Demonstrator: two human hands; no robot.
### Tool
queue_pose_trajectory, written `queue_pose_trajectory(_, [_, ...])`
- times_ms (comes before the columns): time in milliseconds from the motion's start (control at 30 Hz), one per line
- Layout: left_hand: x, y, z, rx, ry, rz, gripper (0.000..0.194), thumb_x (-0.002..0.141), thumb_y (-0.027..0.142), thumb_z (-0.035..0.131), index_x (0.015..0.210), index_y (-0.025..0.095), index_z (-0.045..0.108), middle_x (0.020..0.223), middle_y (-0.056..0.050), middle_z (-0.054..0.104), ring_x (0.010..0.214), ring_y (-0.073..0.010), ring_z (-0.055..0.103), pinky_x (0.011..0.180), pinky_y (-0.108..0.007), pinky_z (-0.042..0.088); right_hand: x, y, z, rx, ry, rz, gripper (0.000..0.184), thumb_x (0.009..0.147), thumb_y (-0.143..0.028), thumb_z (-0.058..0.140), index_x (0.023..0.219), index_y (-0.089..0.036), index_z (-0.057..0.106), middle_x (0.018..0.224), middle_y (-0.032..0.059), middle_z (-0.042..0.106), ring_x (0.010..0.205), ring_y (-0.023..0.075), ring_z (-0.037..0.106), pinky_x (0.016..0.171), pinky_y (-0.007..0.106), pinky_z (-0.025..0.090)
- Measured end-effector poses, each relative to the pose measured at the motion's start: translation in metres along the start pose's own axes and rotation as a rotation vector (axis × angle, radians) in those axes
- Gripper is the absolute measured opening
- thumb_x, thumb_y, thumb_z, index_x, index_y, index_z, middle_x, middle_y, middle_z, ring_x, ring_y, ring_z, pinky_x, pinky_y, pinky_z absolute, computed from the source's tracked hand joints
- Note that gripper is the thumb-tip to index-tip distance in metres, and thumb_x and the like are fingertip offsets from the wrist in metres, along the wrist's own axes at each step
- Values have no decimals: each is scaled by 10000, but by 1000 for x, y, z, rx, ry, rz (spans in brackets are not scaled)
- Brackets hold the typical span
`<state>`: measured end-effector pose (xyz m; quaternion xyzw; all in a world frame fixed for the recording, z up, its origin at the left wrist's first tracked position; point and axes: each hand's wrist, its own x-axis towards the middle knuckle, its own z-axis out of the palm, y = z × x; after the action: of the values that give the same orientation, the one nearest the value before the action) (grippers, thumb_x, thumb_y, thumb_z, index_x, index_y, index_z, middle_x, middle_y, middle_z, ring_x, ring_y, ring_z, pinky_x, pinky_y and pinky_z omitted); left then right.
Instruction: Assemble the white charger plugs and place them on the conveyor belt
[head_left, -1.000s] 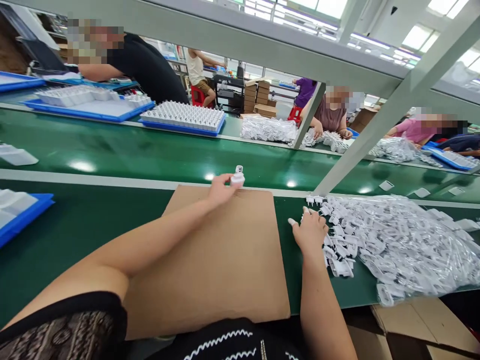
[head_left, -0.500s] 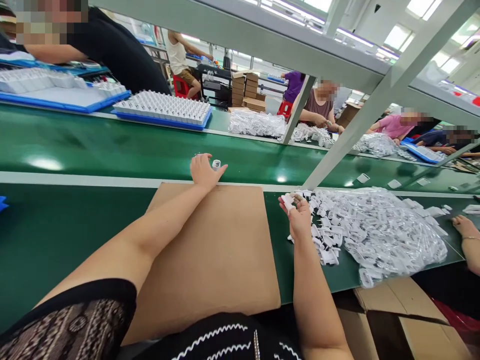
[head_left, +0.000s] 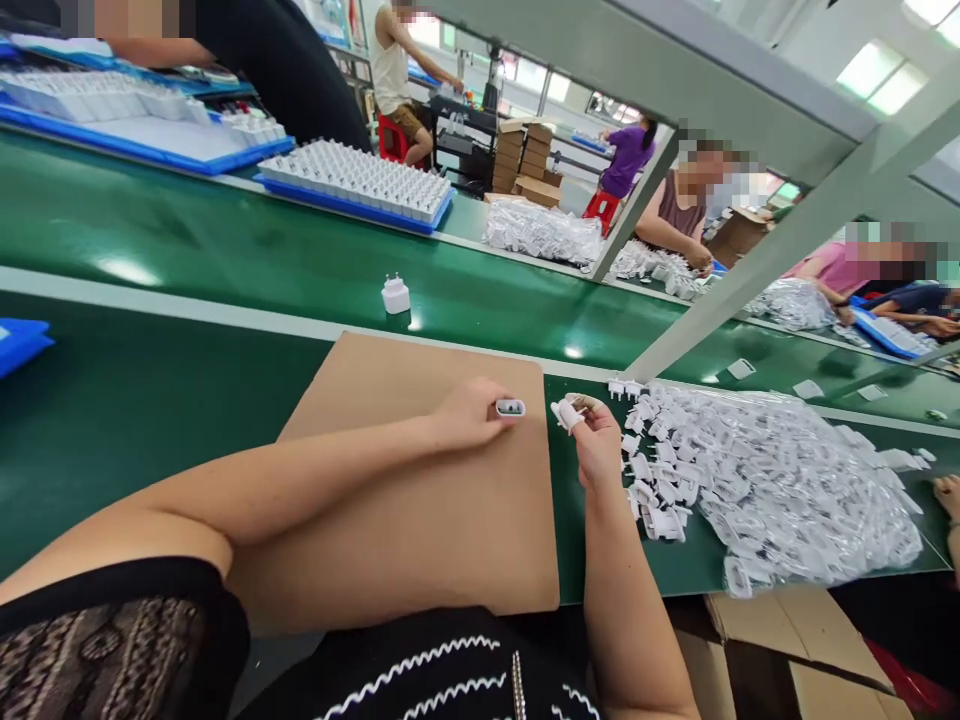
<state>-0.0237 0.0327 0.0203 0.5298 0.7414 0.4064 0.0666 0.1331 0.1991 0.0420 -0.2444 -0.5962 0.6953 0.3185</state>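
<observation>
My left hand (head_left: 471, 412) hovers over the cardboard sheet (head_left: 420, 480) with its fingers pinched on a small white plastic part (head_left: 510, 407). My right hand (head_left: 592, 435) is raised beside it, closed on a white charger plug piece (head_left: 564, 413). The two hands are a few centimetres apart. A white charger (head_left: 395, 295) stands alone, pins up, on the green conveyor belt (head_left: 225, 250) beyond the cardboard. A large heap of white plug parts in clear wrapping (head_left: 765, 470) lies just right of my right hand.
A grey metal frame post (head_left: 720, 300) slants up from the belt edge. A blue tray of white chargers (head_left: 356, 180) sits on the far side, where several people work. A blue tray corner (head_left: 19, 340) is at the left. A cardboard box (head_left: 795, 650) stands below right.
My left hand let go of the charger on the belt and drew back over the cardboard, now pinching a small white part. My right hand stays raised with its plug piece.
</observation>
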Motion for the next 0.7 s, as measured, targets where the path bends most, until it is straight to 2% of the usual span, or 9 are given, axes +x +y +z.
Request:
queue_pose_trajectory(67, [-18,9,11,-57,13,18,237,854,306,689,1064,210,741,999,-80,759,947,-254,658,893,-404,518,-5,0,6,-86,-19,-37,361,648,-314,873,961,-216,720,985,35,763,748,139,655,657,276,545])
queue_pose_trajectory(167, [-29,7,19,-178,81,-33,412,776,350,801,1141,187,701,1054,-92,721,963,-247,658,886,-399,540,-11,-1,10,-141,-133,35,384,687,-338,852,1030,-216,731,956,46,763,697,144,628,608,284,520])
queue_pose_trajectory(200, [-29,5,20,-225,96,-61,451,746,372,831,1132,181,696,1049,-89,712,948,-241,660,864,-387,546,-13,-2,11,-160,-176,49,363,705,-358,851,1016,-212,738,936,48,759,707,153,633,627,300,530])
queue_pose_trajectory(267, [-28,1,21,-304,93,-99,394,747,396,834,1049,178,706,988,-71,710,892,-223,663,807,-358,544,-16,-3,12,-188,-265,30,323,729,-365,855,994,-215,746,980,57,756,807,184,668,739,345,566])
queue_pose_trajectory(367, [-27,-2,21,-355,65,-85,224,819,359,764,963,191,729,921,-54,724,878,-214,664,798,-344,528,-20,-3,14,-273,-301,-116,294,766,-301,833,1042,-258,742,1093,49,731,978,219,683,905,389,556])
queue_pose_trajectory(467, [-26,-2,21,-359,68,-65,223,809,355,770,963,196,746,922,-58,729,900,-222,659,830,-352,524,-23,-3,19,-576,-293,-356,193,854,-257,729,1043,-284,754,988,39,695,913,222,650,855,391,543])
queue_pose_trajectory(533, [-26,-2,21,-358,71,-60,209,811,367,773,918,190,746,898,-57,718,876,-218,647,818,-350,517,-24,-4,23,-819,-347,-491,225,875,-214,658,1059,-286,767,944,51,677,916,245,616,841,406,529])
queue_pose_trajectory(600, [-25,-3,20,-357,66,-53,200,819,376,772,870,186,740,876,-54,703,850,-210,632,791,-341,504,-23,-4,27,-970,-400,-569,281,878,-177,605,1086,-277,765,958,66,681,966,267,596,861,421,519])
queue_pose_trajectory(700, [-24,-4,19,-363,51,-63,204,816,381,783,823,183,735,849,-50,682,826,-204,619,755,-326,489,-20,-5,30,-1014,-458,-595,351,874,-122,546,1128,-266,741,1007,69,693,1007,269,596,882,416,512])
